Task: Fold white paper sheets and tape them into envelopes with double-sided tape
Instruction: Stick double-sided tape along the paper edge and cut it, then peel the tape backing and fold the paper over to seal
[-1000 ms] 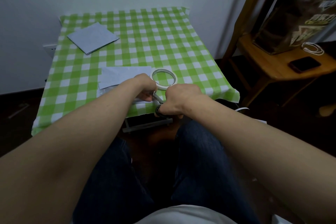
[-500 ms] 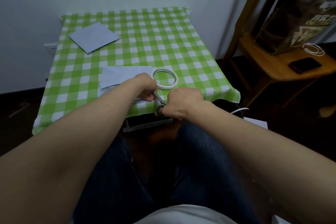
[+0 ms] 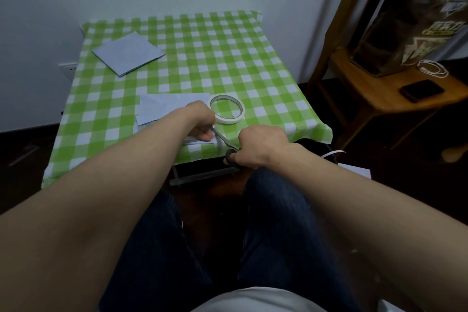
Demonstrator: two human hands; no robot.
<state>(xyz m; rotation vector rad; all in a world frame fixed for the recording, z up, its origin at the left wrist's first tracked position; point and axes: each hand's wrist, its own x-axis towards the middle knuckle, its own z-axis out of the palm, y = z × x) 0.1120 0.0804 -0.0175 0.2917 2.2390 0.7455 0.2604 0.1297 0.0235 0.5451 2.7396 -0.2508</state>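
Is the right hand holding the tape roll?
No, the right hand grips the scissors, while the tape roll lies on the tablecloth.

Green-and-white checked tablecloth (image 3: 202, 58), pale blue-white paper sheets (image 3: 128, 52), white tape roll (image 3: 226, 112), black-handled scissors (image 3: 229, 152)

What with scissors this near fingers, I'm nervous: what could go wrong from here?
1. The scissors gripped by the right hand point their blades at the left hand, almost at its fingertips; a snip could nick them.
2. The white paper sheet lies near the front edge of the checked table and might slide off.
3. The double-sided tape roll sits right beside both hands and could get knocked.
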